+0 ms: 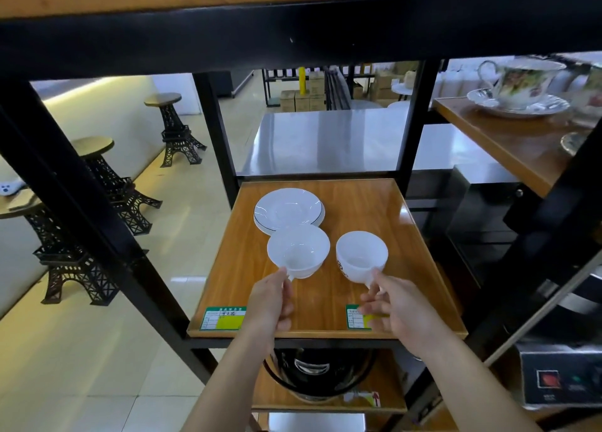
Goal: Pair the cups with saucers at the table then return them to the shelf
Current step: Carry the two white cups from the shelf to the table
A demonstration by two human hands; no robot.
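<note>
Two white cups hang just above a wooden shelf (355, 203). My left hand (270, 301) pinches the handle of the wider left cup (298, 249). My right hand (397, 307) grips the handle of the right cup (361, 255), which bears a dark logo on its side. Behind the left cup, a stack of white saucers (286, 208) with a thin dark rim line rests on the shelf; the left cup overlaps their near edge in view.
Black metal uprights (215, 128) frame the shelf and a dark beam (293, 40) runs overhead. A floral cup and saucer (521, 89) stand on the right-hand shelf. Tower-shaped stools (176, 128) line the floor to the left. A dark pot (319, 376) sits on the lower shelf.
</note>
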